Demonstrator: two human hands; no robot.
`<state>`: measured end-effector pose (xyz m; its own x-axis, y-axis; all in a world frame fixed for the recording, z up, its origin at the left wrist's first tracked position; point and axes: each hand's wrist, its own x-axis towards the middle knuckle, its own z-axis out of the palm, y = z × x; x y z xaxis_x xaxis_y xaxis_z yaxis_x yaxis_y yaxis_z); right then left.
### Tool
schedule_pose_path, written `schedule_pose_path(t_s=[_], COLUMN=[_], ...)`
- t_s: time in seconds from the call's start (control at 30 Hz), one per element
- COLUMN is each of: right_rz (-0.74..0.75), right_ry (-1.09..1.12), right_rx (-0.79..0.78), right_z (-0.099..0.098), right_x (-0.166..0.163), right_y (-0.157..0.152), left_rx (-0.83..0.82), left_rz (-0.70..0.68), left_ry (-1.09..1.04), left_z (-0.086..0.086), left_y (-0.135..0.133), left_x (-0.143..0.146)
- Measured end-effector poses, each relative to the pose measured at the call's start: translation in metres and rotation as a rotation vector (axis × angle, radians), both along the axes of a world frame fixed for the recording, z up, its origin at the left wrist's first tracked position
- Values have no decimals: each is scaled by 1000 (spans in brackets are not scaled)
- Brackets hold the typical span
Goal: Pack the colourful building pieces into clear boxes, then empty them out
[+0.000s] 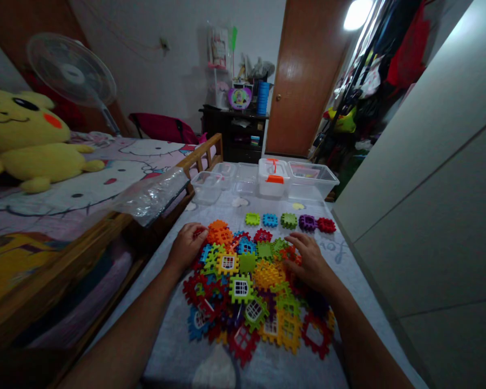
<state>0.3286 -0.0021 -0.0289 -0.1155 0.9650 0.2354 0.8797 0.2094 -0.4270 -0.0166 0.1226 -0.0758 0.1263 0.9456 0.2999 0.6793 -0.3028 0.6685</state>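
Observation:
A loose heap of interlocking plastic building blocks [248, 263], square with notched edges and in several colours, lies on the cloth-covered table. My left hand [187, 247] is at the heap's far left edge, its fingers curled beside some orange blocks [220, 233]; what lies between the fingertips is hidden. Over the right side of the heap, my right hand [310, 261] has its fingers spread, close to orange-red blocks. Some blocks carry white window grids, such as the lime green window block [241, 288]. Behind the heap stands a row of small block stacks, including a purple stack [308, 222] and a red stack [326, 225].
Clear plastic bins [207, 187] and a white lidded box [274, 178] with orange clasps line the table's far end. A wooden bed rail [162, 197] borders the left side, with crinkled plastic wrap [152, 195] on it. A pale cabinet [441, 216] stands on the right.

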Motion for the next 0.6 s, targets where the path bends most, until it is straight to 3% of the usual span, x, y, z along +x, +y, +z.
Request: schedule_pose_path(t_s=[0.13,0.37,0.6], right_rz=[80,341,500], right_ry=[39,-21,-99], right_rx=[74,-42,-125], right_z=[12,36,15], right_x=[-12,-56,-101], right_y=[-8,-32,-79], left_rx=[6,22,36], left_rz=[-4,21,21], left_ry=[2,-17,-24], left_z=[-1,1,2], left_y=[1,-2,-4], left_x=[0,1,2])
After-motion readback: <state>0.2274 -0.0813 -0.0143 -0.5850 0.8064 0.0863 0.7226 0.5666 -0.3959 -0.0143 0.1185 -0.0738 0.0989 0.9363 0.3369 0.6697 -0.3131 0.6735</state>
